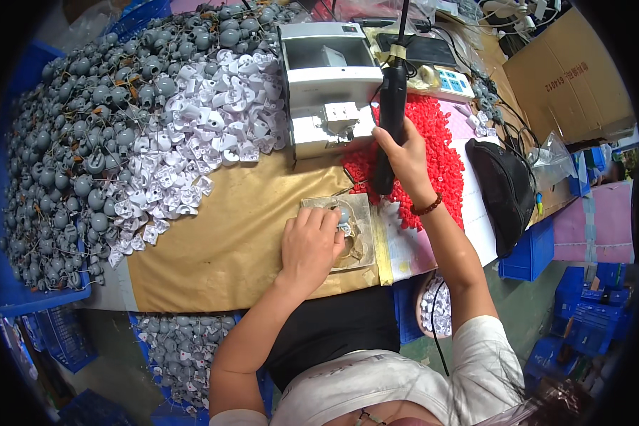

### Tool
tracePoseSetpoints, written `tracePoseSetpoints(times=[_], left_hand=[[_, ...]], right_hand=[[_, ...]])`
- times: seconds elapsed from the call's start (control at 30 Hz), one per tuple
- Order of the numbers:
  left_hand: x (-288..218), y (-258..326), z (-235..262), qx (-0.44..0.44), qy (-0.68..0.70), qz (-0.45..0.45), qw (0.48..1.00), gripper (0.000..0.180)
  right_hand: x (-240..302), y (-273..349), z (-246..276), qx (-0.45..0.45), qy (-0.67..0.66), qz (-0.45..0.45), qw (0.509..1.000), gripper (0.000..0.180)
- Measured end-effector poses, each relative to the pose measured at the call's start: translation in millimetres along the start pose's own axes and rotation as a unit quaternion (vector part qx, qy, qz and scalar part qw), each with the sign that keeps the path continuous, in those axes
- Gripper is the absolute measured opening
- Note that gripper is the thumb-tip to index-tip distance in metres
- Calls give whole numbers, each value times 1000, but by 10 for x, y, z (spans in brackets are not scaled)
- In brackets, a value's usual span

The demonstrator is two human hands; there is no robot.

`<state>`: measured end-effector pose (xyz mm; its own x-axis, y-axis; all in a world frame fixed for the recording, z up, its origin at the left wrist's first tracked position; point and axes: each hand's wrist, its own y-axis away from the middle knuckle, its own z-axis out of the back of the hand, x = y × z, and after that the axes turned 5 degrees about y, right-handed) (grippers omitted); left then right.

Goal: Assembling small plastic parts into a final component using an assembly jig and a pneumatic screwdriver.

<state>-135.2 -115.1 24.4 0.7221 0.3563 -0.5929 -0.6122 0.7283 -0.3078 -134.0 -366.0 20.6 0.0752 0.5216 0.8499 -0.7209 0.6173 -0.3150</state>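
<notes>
The left hand (309, 245) rests on a small square, worn metal work plate (358, 234) set on the brown paper-covered table (227, 227). Its fingers curl down around a small grey rounded plastic part (343, 216), which peeks out just past the fingertips at the plate's upper middle; the fingers pinch it in place against the plate. Only this one part shows on the plate.

The right hand (403, 157) is clenched around a long black pen-shaped electric screwdriver (390, 121), held upright with its tip pointing down, hanging just above and to the right of the grey part, close to the plate's top right corner. A cable runs up from the tool's top end. One red bead bracelet (427, 208) circles the right wrist.

Behind the right hand lies a heap of small red plastic pieces (444, 149), too many to count. To the left spreads a pile of white plastic pieces (213, 128), and beyond it a far larger mound of grey round parts with wires (85, 142), both uncountable. One white boxy machine (330, 85) stands at the table's far side, and one black pouch (504, 192) lies at the right.
</notes>
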Motion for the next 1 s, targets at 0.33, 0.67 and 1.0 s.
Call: tracePoseSetpoints(times=[0.33, 0.67, 1.0], left_hand=[[-19, -23, 45, 8, 11, 3, 1000, 35], [-17, 32, -37, -14, 26, 21, 999, 36], [15, 39, -54, -2, 10, 28, 1000, 36]], right_hand=[[1249, -424, 64, 18, -320, 184, 929, 55], [1258, -813, -432, 84, -226, 92, 966, 33], [1346, 232, 25, 178, -237, -19, 955, 25]])
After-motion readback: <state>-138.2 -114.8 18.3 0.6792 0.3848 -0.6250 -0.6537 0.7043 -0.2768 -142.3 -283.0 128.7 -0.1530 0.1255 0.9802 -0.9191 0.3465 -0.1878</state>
